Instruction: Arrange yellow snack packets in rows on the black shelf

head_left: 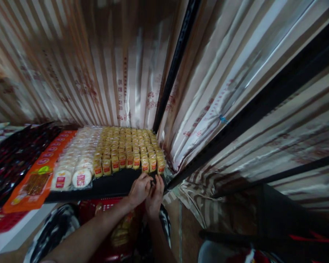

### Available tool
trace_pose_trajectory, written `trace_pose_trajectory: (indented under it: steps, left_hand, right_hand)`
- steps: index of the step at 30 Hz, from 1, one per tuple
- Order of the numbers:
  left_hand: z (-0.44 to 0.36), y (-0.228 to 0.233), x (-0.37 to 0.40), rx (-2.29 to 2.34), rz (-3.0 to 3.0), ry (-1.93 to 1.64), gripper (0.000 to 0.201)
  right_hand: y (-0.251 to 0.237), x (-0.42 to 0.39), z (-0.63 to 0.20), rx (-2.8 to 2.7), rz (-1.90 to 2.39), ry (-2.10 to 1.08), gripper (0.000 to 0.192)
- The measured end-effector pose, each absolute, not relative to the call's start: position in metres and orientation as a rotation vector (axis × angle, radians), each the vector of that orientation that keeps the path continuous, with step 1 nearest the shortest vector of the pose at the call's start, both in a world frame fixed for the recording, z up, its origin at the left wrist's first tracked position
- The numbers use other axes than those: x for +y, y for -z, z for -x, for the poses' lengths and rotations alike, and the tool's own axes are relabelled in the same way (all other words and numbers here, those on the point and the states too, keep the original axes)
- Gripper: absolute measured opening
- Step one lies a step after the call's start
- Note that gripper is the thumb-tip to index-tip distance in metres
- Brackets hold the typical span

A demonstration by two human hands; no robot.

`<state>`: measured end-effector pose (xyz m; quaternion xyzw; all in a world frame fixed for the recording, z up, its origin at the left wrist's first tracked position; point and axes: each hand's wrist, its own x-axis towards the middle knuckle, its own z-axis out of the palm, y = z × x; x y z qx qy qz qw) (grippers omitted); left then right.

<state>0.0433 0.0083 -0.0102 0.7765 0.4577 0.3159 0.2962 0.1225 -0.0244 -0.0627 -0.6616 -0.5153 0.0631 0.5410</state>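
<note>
Rows of small wrapped yellow cakes (122, 159) with red labels stand on a black shelf board (109, 184). My left hand (139, 189) is at the board's front edge, just below the front right packets, its fingers curled and pinched. Right beside it, almost touching, is my right hand (155, 195), fingers bent together and pointing up at the last packets of the front row. Whatever lies between the fingertips of either hand is too small and dark to make out. Below my forearms, a red basket (91, 212) holds more yellow packets (122, 232).
Round white wrapped cakes (82, 178) line up left of the yellow ones. Farther left are an orange snack bag (40, 175) and dark shiny packets (19, 157). A black metal post (175, 69) and striped curtains (131, 84) close off the back and right.
</note>
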Motion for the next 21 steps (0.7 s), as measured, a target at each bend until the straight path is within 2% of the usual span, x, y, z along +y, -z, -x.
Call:
trace_pose_trajectory:
  steps: [5, 9, 14, 18, 21]
  left_hand:
    - [-0.003, 0.012, -0.034, 1.219, -1.989, -0.865, 0.028]
    - [0.036, 0.026, -0.063, 1.315, -1.935, -0.694, 0.027]
    - [0.079, 0.067, -0.076, 1.52, -1.875, -0.164, 0.028]
    - [0.099, 0.104, -0.081, 1.536, -1.758, -0.058, 0.022]
    - [0.105, 0.129, -0.087, 1.535, -1.649, -0.098, 0.022]
  right_hand:
    - [0.074, -0.064, -0.085, -1.292, 1.512, -0.259, 0.038]
    - [0.092, -0.092, -0.056, -1.42, 1.555, -0.476, 0.037]
    - [0.107, -0.099, -0.025, -1.79, 1.761, -0.836, 0.041]
    - [0.122, -0.098, -0.011, -2.142, 1.885, -1.174, 0.042]
    - [0.138, -0.101, -0.008, -2.245, 1.876, -1.294, 0.042]
